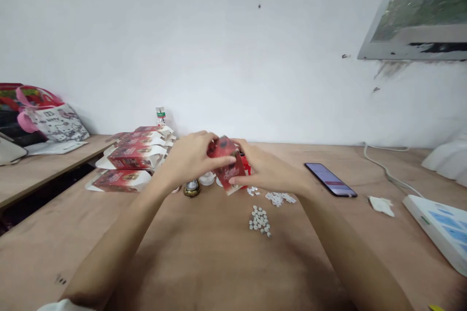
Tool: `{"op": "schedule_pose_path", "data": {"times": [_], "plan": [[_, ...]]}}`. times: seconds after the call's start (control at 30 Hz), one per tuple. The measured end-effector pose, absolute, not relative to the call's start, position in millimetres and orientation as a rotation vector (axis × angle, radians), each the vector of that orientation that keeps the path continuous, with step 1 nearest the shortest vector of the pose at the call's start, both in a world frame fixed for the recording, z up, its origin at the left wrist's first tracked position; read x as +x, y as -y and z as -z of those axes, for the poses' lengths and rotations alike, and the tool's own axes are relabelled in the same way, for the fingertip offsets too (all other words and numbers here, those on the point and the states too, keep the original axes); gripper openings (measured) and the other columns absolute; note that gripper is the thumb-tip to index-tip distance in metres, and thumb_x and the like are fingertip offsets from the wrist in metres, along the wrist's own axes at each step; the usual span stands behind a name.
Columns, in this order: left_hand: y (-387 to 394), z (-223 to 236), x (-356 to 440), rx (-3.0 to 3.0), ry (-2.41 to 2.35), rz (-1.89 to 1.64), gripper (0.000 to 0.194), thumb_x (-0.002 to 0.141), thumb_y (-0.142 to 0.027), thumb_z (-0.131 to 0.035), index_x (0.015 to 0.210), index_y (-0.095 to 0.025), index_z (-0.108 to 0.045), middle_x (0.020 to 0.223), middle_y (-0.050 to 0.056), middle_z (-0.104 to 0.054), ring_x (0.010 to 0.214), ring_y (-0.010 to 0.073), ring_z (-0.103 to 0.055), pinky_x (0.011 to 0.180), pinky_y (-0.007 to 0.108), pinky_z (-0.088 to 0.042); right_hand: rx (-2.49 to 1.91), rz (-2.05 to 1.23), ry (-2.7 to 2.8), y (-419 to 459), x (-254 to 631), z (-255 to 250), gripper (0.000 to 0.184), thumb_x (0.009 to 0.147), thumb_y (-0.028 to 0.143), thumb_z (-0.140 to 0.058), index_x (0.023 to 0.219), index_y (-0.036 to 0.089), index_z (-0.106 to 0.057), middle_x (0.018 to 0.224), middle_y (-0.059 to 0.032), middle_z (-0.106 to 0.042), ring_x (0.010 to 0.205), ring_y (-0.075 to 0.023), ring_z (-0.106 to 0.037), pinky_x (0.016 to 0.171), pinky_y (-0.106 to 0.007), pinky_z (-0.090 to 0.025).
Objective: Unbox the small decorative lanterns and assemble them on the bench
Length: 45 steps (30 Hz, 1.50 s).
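Near edge: bare brown bench under both forearms, wide open board right up to the camera, nothing lying on it there.
Left hand: left hand closed around the left side of the red carton, fingers wrapped over its top.
Right hand: right hand gripping the carton's right side, thumb on the front face.
Carton: held tilted just above the bench, about mid-width, well back from the near edge; white script on the red face, too blurred to read.
Under the hands: small brass-coloured bell and white round pieces, close below the carton.
White tablets: tight cluster in front of the right hand, a looser scatter just behind it.
Left of the hands: stack of flat red cartons, print not legible; beyond them a small bottle by the wall.
Left gap: dark slot between this bench and a side table, where a patterned bag sits.
Right side: phone, screen lit, lying free; white cable runs along the far edge; white box with blue marks at the right edge.
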<state>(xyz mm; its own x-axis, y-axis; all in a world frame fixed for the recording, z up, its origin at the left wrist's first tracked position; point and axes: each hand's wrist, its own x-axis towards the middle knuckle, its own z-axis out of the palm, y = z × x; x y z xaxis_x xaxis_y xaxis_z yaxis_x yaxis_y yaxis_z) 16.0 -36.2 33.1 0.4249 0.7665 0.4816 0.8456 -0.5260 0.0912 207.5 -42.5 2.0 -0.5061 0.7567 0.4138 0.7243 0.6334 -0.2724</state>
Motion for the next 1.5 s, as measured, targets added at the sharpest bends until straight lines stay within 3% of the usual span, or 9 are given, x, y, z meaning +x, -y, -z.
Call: {"op": "schedule_pose_path", "data": {"times": [0.13,0.27,0.4,0.6,0.73,0.93,1.1,1.37,1.5], "plan": [[37.4,-22.7,30.2,-2.642,1.345,0.479,0.045,0.072,-0.056,-0.056,0.090,-0.015,-0.062,0.090,0.010,-0.066,0.079,0.0236,-0.060,0.064,0.030,-0.040,-1.130,-0.408,2.384,44.2,218.8,-13.5,0.063,0.074,0.032,-0.062,0.131,0.027,-0.034,0.129,-0.0068,-0.052,0.105,-0.0225,-0.056,0.081,-0.035,-0.049],[27.2,-13.7,32.9,-2.787,1.293,0.417,0.052,0.068,-0.055,-0.060,0.104,-0.017,-0.058,0.089,0.008,-0.066,0.079,0.0241,-0.060,0.063,0.030,-0.040,-1.117,-0.410,2.520,45.5,225.2,-19.2,0.049,0.077,0.035,-0.059,0.123,0.026,-0.046,0.126,-0.0048,-0.055,0.110,-0.0229,-0.054,0.086,-0.036,-0.046],[18.8,-3.6,31.7,-2.835,1.232,0.278,0.064,0.065,-0.057,-0.064,0.112,-0.016,-0.050,0.087,0.007,-0.066,0.076,0.0243,-0.061,0.061,0.029,-0.039,-1.248,-0.358,2.539,43.2,222.8,-13.9,0.046,0.080,0.043,-0.057,0.120,0.022,-0.048,0.120,-0.0080,-0.060,0.104,-0.0251,-0.057,0.080,-0.037,-0.046],[16.4,-0.1,29.9,-2.864,1.226,0.171,0.058,0.067,-0.051,-0.063,0.110,-0.016,-0.045,0.092,0.009,-0.065,0.081,0.0257,-0.062,0.061,0.028,-0.038,-1.333,-0.238,2.558,40.1,212.4,-6.2,0.036,0.077,0.041,-0.061,0.104,0.020,-0.051,0.097,-0.0083,-0.066,0.085,-0.0230,-0.060,0.065,-0.030,-0.044],[16.1,-5.6,24.6,-2.936,1.218,0.103,0.054,0.063,-0.041,-0.068,0.106,-0.018,-0.043,0.101,0.009,-0.064,0.086,0.0252,-0.061,0.064,0.028,-0.039,-1.296,-0.187,2.568,41.3,208.5,-6.3,0.036,0.078,0.040,-0.061,0.105,0.020,-0.049,0.089,-0.0061,-0.064,0.076,-0.0199,-0.058,0.061,-0.027,-0.040],[14.8,-4.6,24.8,-2.955,1.191,0.125,0.043,0.064,-0.035,-0.068,0.094,-0.020,-0.041,0.081,0.002,-0.062,0.067,0.0201,-0.057,0.055,0.026,-0.034,-1.249,-0.055,2.666,43.5,202.2,-8.7,0.027,0.077,0.033,-0.058,0.100,0.020,-0.054,0.076,-0.0021,-0.059,0.062,-0.0144,-0.048,0.054,-0.024,-0.030],[14.5,-2.8,27.4,-2.986,1.194,0.160,0.040,0.063,-0.035,-0.068,0.089,-0.022,-0.041,0.074,-0.001,-0.058,0.064,0.0180,-0.055,0.054,0.026,-0.032,-1.227,0.022,2.675,40.9,200.3,-6.6,0.027,0.070,0.029,-0.061,0.095,0.020,-0.054,0.059,0.0048,-0.046,0.051,-0.0101,-0.035,0.050,-0.023,-0.023],[12.8,0.8,27.3,-3.026,1.213,0.200,0.040,0.058,-0.040,-0.069,0.082,-0.021,-0.043,0.070,-0.003,-0.055,0.063,0.0170,-0.053,0.053,0.026,-0.032,-1.148,0.025,2.677,42.0,201.1,-5.9,0.029,0.063,0.025,-0.058,0.090,0.021,-0.048,0.055,0.0072,-0.040,0.048,-0.0095,-0.031,0.047,-0.023,-0.019],[13.3,1.5,28.6,-3.072,1.190,0.230,0.038,0.059,-0.039,-0.068,0.085,-0.021,-0.047,0.077,-0.001,-0.059,0.069,0.0185,-0.055,0.057,0.027,-0.034,-1.131,-0.014,2.683,40.8,202.3,-6.4,0.027,0.062,0.024,-0.056,0.086,0.022,-0.045,0.057,0.0066,-0.046,0.050,-0.0094,-0.033,0.049,-0.023,-0.021]]}}
